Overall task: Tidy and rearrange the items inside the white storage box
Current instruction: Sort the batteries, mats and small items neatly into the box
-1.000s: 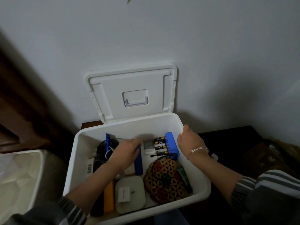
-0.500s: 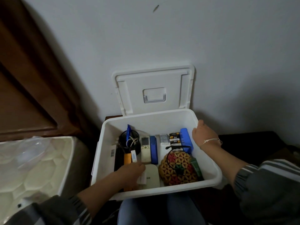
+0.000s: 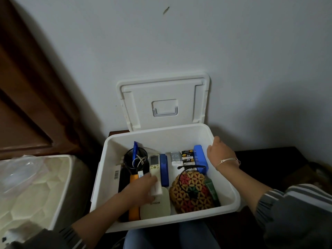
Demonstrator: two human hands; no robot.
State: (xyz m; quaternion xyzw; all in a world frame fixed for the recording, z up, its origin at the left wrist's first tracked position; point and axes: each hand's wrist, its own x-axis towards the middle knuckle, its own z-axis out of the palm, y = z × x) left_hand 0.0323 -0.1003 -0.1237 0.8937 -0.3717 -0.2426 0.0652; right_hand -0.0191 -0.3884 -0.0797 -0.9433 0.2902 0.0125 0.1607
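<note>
**White box open, two hands busy**

White storage box (image 3: 231, 200) sits low in the middle of the frame, full of little things. Its lid (image 3: 161, 90) stands up behind it and leans on the pale wall (image 3: 179, 42).

The left hand (image 3: 142, 186) reaches in from the lower left. Its fingers are curled round a small white piece (image 3: 156, 189). That piece is blurry, so I cannot tell what it is. The hand lies over the near end of a white remote (image 3: 154, 163). Just right of the remote is a long blue bar (image 3: 164, 170). Left of it is a black cup (image 3: 131, 159) with a blue pen (image 3: 135, 150) and a white cord in it. An orange stick (image 3: 134, 212) lies under the left wrist. A cream rounded pad (image 3: 156, 206) lies near the front wall of the box.

The right hand (image 3: 218, 152) comes in from the right side of the frame and holds the right rim of the box, thumb up. It wears a thin bracelet (image 3: 230, 160). Just beside that hand, inside the box, is a blue case (image 3: 201, 159). Some batteries (image 3: 187, 156) touch the blue case on its left. A silver pack (image 3: 175, 158) is next to them. A round woven pouch (image 3: 192, 194) in red, green and tan fills the lower right part of the box.

A cream padded thing (image 3: 36, 186) is at the lower left of the frame, and brown wood (image 3: 23, 96) is at the upper left.
</note>
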